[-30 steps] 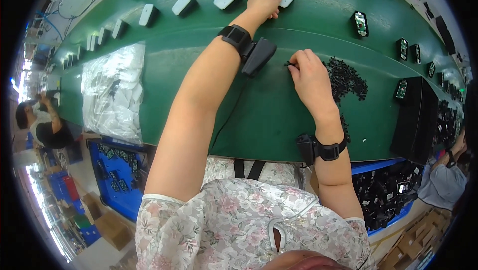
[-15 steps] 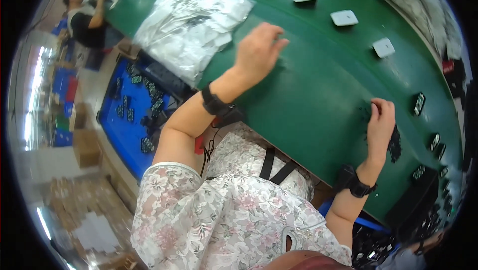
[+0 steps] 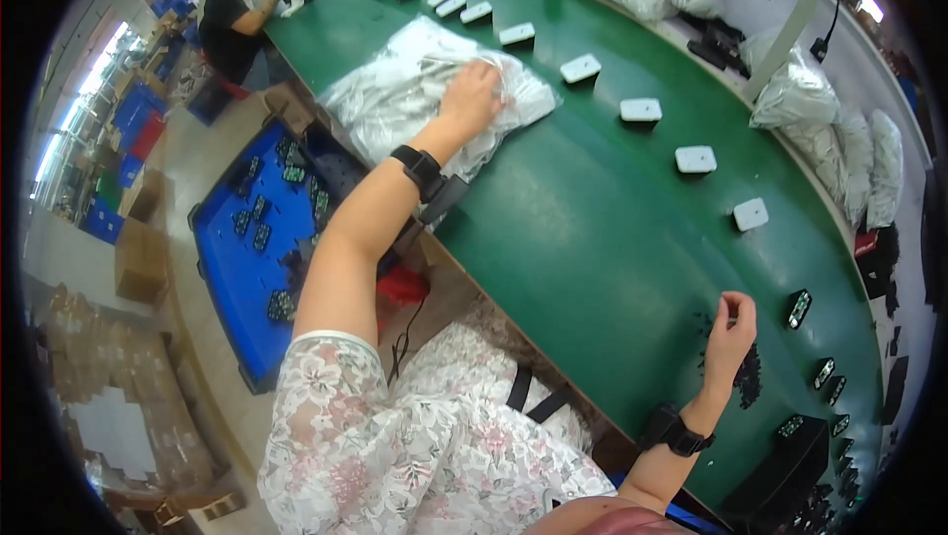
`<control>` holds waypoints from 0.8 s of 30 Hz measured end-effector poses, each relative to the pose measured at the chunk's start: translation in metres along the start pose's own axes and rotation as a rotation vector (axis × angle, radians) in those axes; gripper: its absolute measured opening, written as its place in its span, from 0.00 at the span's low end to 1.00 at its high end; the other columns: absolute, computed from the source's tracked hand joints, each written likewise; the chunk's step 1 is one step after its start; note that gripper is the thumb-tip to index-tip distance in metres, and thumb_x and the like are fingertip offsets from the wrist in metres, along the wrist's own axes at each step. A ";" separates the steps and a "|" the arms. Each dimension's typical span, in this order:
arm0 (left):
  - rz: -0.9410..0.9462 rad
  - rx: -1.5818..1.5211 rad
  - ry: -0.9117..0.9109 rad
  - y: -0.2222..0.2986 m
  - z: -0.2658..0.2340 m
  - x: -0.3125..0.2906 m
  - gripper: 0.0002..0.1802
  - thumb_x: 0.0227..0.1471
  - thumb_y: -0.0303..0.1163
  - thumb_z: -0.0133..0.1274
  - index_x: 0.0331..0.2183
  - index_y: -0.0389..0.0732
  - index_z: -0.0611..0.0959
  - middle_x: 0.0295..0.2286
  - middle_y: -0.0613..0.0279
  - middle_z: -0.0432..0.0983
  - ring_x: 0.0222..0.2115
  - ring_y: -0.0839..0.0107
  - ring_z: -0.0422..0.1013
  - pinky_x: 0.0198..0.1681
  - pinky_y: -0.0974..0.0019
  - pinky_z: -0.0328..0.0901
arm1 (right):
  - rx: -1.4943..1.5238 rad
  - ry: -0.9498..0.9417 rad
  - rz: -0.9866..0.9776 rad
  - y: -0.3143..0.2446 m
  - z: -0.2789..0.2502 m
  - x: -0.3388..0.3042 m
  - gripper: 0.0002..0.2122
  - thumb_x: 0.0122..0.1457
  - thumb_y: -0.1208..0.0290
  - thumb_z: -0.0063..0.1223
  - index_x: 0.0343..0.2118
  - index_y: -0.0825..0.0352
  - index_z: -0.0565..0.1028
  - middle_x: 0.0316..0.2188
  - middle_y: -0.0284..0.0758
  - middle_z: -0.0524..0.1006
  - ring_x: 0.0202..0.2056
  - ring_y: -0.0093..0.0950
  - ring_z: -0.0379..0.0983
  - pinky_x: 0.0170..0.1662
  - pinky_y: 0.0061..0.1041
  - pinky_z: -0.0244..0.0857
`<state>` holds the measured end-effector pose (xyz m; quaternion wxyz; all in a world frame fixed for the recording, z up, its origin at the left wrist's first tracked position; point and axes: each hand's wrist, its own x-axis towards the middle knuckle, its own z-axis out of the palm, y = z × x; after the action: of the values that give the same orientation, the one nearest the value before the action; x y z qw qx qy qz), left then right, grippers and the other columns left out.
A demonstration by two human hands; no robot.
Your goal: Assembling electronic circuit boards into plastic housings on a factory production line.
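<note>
Bag [image 3: 420,76]: one, on the green table [image 3: 612,229], under my left hand [image 3: 472,99]; its fingers are half-curled on the plastic, and I can't tell if they grip anything. My right hand [image 3: 730,333], fingertips drawn near the thumb, is beside one black pile [image 3: 750,377]; its hold I can't tell. At least ten white cases [image 3: 640,110] form one row.

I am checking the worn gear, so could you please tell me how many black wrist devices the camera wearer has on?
2. One black wrist device is strapped just behind the left hand, the other just behind the right hand; both are in view.
</note>
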<state>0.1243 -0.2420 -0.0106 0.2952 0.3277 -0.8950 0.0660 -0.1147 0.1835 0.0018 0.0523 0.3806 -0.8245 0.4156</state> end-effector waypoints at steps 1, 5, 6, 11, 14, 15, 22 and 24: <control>0.052 -0.047 -0.023 -0.003 0.009 0.005 0.29 0.45 0.43 0.57 0.47 0.38 0.73 0.45 0.48 0.68 0.49 0.50 0.62 0.52 0.56 0.59 | 0.008 0.021 -0.019 0.000 0.002 -0.001 0.03 0.55 0.79 0.49 0.32 0.71 0.71 0.27 0.34 0.71 0.27 0.24 0.67 0.32 0.21 0.62; -0.128 -0.003 -0.275 0.007 0.019 0.037 0.38 0.44 0.55 0.55 0.54 0.46 0.68 0.50 0.49 0.64 0.53 0.47 0.58 0.54 0.52 0.57 | -0.036 -0.023 -0.025 -0.004 0.004 -0.004 0.03 0.54 0.80 0.49 0.31 0.71 0.71 0.26 0.35 0.71 0.27 0.26 0.67 0.33 0.22 0.63; -0.194 0.046 -0.452 0.019 0.012 0.045 0.38 0.43 0.57 0.56 0.54 0.52 0.68 0.53 0.52 0.60 0.55 0.47 0.53 0.52 0.43 0.57 | -0.057 -0.043 -0.011 -0.005 0.002 -0.005 0.03 0.53 0.80 0.50 0.31 0.71 0.71 0.25 0.35 0.71 0.27 0.26 0.68 0.33 0.23 0.63; -0.169 0.181 -0.739 0.025 -0.006 0.055 0.38 0.38 0.56 0.60 0.52 0.58 0.70 0.53 0.56 0.59 0.56 0.48 0.52 0.47 0.32 0.58 | -0.090 -0.038 0.019 -0.011 0.000 -0.004 0.03 0.53 0.79 0.50 0.30 0.69 0.71 0.25 0.34 0.72 0.27 0.27 0.69 0.33 0.24 0.64; -0.203 0.228 -0.615 0.036 -0.002 0.046 0.38 0.38 0.54 0.61 0.52 0.59 0.70 0.51 0.57 0.62 0.54 0.50 0.54 0.45 0.32 0.59 | -0.090 -0.047 0.015 -0.013 -0.001 -0.004 0.03 0.53 0.79 0.51 0.30 0.69 0.71 0.25 0.35 0.72 0.27 0.27 0.69 0.33 0.24 0.64; -0.226 0.214 -0.573 0.037 0.001 0.043 0.35 0.39 0.52 0.60 0.51 0.59 0.71 0.50 0.56 0.64 0.52 0.50 0.56 0.45 0.35 0.61 | -0.088 -0.040 0.014 -0.015 0.000 -0.005 0.03 0.53 0.79 0.51 0.30 0.69 0.71 0.25 0.35 0.72 0.27 0.27 0.69 0.33 0.24 0.64; -0.099 -0.096 -0.469 -0.013 0.013 0.008 0.17 0.44 0.43 0.56 0.41 0.58 0.80 0.39 0.56 0.73 0.50 0.52 0.60 0.46 0.47 0.61 | -0.117 -0.013 -0.044 -0.013 -0.003 -0.001 0.03 0.54 0.77 0.50 0.31 0.68 0.71 0.27 0.36 0.73 0.27 0.29 0.71 0.33 0.25 0.64; -0.037 -0.127 -0.378 0.003 0.006 -0.007 0.17 0.44 0.42 0.57 0.39 0.56 0.80 0.39 0.57 0.73 0.49 0.53 0.60 0.46 0.49 0.61 | -0.103 -0.024 -0.029 -0.015 -0.007 -0.002 0.03 0.54 0.77 0.50 0.31 0.68 0.71 0.27 0.36 0.72 0.27 0.29 0.71 0.33 0.26 0.64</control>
<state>0.1235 -0.2383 -0.0193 0.1432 0.3316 -0.9307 -0.0586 -0.1045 0.1844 0.0156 0.0679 0.3943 -0.8397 0.3673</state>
